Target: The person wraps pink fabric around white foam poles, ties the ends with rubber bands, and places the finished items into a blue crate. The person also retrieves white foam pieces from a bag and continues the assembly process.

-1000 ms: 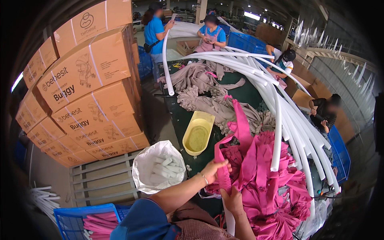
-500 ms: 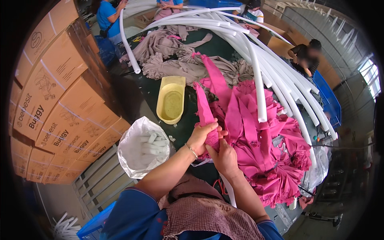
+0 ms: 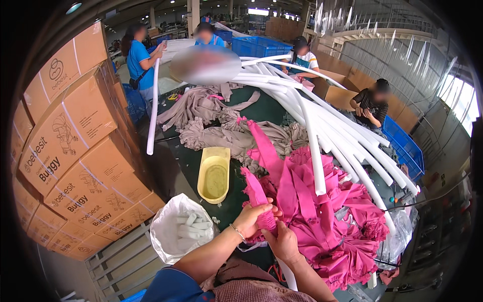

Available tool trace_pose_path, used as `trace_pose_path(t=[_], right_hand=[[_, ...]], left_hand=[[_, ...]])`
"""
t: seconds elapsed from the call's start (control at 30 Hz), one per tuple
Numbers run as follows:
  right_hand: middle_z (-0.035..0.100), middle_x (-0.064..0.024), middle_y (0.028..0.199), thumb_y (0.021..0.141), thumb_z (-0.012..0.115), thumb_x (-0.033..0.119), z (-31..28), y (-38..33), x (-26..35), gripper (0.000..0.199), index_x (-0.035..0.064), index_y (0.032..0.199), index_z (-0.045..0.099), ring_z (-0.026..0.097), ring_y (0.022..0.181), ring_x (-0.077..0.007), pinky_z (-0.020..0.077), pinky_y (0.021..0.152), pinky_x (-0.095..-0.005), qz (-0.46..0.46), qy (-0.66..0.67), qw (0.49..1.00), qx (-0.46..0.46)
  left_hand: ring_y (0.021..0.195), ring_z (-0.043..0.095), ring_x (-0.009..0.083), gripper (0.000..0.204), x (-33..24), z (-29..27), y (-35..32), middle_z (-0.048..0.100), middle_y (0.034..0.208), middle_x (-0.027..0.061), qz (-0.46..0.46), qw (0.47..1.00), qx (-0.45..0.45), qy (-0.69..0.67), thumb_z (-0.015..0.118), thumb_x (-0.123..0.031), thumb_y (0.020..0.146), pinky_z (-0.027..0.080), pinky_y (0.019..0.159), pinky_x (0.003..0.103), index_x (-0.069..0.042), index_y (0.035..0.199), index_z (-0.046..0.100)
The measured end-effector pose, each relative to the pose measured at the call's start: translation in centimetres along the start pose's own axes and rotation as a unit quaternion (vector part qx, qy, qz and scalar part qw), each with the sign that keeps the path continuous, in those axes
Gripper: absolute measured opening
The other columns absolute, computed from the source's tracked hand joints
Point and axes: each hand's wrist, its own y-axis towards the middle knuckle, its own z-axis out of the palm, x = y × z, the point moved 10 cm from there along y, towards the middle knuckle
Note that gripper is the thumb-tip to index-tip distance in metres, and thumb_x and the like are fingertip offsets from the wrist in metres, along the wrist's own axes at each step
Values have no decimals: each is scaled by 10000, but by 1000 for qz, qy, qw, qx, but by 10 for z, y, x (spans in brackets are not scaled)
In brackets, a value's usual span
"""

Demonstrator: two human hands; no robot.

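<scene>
Both my hands are closed on a pink gathered fabric sleeve (image 3: 255,190) over the near part of the table. My left hand (image 3: 251,220) wraps round it from the left, thumb on top. My right hand (image 3: 283,245) pinches its lower, bunched end. A white foam tube (image 3: 289,278) shows below my right wrist; whether it runs into the sleeve is hidden by my hands. Just right of my hands spreads a heap of pink sleeves (image 3: 322,221). Beyond the held sleeve stands a yellow tub (image 3: 221,154) with some liquid in it.
A white bag (image 3: 160,229) of short foam pieces sits left of my forearm. Grey-brown sleeves (image 3: 211,108) lie farther back. Long white foam tubes (image 3: 347,146) arch along the right. Stacked cartons (image 3: 75,136) stand at the left; several people work across the table.
My view has tilted up, so the scene sits lower and more of the room shows. The sleeve beyond my hands looks shorter and more bunched. Both hands keep their hold.
</scene>
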Motion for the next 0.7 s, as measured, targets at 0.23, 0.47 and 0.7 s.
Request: trace_pose_path(t=[0.23, 0.47, 0.7], right_hand=[[656, -54, 698, 825, 753, 164, 53, 6, -11, 212, 2, 907, 642, 641, 636, -155, 515, 588, -299, 248, 465, 806, 268], [709, -110, 827, 829, 736, 146, 53, -71, -41, 225, -31, 955, 676, 682, 748, -171, 551, 696, -299, 314, 391, 801, 328], [657, -59, 691, 813, 715, 66, 36, -62, -26, 125, -13, 877, 641, 658, 638, -148, 523, 588, -275, 239, 347, 848, 321]], left_hand=[[846, 708, 302, 137, -31, 11, 8, 693, 844, 163, 46, 989, -55, 132, 652, -91, 856, 566, 730, 400, 42, 891, 647], [795, 711, 328, 76, -8, -43, 15, 669, 766, 144, 34, 990, -124, 56, 657, -18, 825, 572, 717, 425, 17, 876, 612], [640, 665, 255, 102, -45, -1, 26, 635, 717, 126, 90, 983, -132, 94, 673, -2, 787, 577, 662, 383, 33, 844, 596]])
